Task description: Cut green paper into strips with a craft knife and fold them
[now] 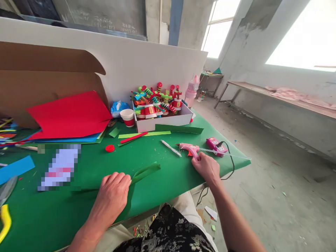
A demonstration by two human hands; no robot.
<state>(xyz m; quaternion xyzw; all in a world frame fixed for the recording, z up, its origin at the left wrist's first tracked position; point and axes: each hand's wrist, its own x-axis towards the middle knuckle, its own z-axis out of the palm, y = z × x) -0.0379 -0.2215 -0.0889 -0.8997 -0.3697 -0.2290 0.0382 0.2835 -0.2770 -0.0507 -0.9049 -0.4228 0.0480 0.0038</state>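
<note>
My left hand (114, 191) is closed around a folded green paper strip (146, 172), whose free end sticks out to the right just over the green tabletop (157, 189). Near the table's right edge, my right hand (208, 167) grips the handle of a pink hot glue gun (189, 148). The gun's nozzle points left, and a long clear glue stick (233, 155) juts from its back. A white pen (171, 148) lies just left of the gun. Behind my right hand rests a magenta box (216, 146) with a black cable.
A white tray (164, 123) of colourful paper figures stands at the back, beside paper cups (128, 117). Red paper sheets (70, 113) lie back left. Yellow-handled scissors (5, 217) are at the left edge. Paper strips (133, 138) and a red paper coil (110, 148) lie mid-table.
</note>
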